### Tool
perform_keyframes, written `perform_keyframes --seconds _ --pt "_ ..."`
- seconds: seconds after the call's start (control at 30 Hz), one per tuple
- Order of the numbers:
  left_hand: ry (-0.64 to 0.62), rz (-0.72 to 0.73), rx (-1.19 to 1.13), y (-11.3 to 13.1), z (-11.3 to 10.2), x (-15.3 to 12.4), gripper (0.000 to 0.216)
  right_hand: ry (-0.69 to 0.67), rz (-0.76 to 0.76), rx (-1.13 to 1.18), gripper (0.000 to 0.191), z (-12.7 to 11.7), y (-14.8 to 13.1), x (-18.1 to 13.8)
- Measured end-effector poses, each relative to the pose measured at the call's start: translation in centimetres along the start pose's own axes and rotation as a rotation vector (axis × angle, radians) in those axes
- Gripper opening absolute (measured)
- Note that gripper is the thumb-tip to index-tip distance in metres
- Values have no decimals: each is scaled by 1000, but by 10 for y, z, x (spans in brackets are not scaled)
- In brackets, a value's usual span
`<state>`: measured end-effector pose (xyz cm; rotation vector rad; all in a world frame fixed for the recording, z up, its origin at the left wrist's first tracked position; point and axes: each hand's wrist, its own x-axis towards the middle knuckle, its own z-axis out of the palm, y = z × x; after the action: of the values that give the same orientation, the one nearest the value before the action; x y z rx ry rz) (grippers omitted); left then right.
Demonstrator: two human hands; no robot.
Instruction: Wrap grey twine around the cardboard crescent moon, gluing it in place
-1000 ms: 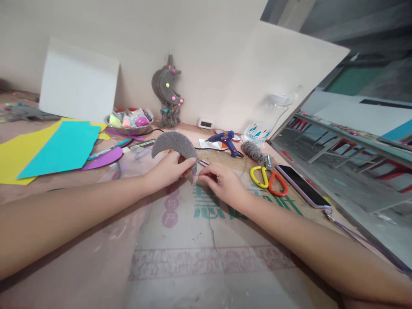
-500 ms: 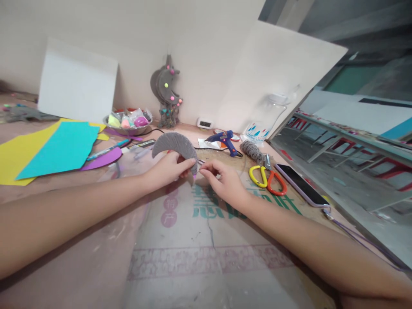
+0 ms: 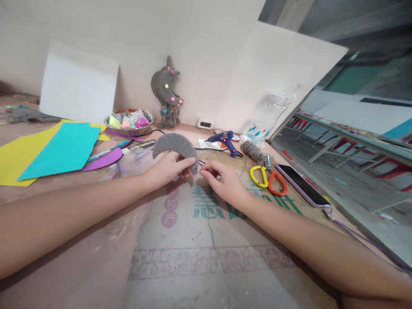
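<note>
A crescent moon shape wrapped in grey yarn (image 3: 175,143) is held up over the middle of the table. My left hand (image 3: 170,167) grips its right part, thumb on the front face and fingers behind. Close to the crescent's right tip, my right hand (image 3: 223,180) is closed in a pinch. A short thin strand, seemingly grey yarn (image 3: 201,162), spans the gap between the tip and these fingertips; its ends are hidden by the fingers. A bit of purple shows at the crescent's lower tip.
Behind stand a blue glue gun (image 3: 227,139), a grey yarn bundle (image 3: 252,151) and a bowl of coloured clay (image 3: 128,128). Scissors (image 3: 277,182) and a phone (image 3: 302,185) lie right; coloured sheets (image 3: 61,150) lie left. A decorated grey moon (image 3: 165,88) leans on the wall.
Almost nothing differs. Both hands keep their hold beside the crescent, and the whole view has shifted very slightly.
</note>
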<state>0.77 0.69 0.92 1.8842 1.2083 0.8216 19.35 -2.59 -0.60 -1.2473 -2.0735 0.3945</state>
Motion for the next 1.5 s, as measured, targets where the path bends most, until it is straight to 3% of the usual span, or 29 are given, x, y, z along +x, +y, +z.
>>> perform_keyframes --seconds 0.57,0.8,1.0,1.23,1.5 --pt "-53 -29 -150 2 1 -1 39 -50 1 -18 15 2 4 1" --pt "-7 -29 -45 8 1 -2 39 43 -73 37 23 -1 6 1" --pt "-13 32 -9 2 1 -1 41 33 -18 182 31 -4 -1 -1" --pt "-20 62 34 1 0 -1 43 36 -63 53 16 -1 4 4" --pt "-23 50 2 2 -1 -2 43 -48 -103 33 13 0 3 4"
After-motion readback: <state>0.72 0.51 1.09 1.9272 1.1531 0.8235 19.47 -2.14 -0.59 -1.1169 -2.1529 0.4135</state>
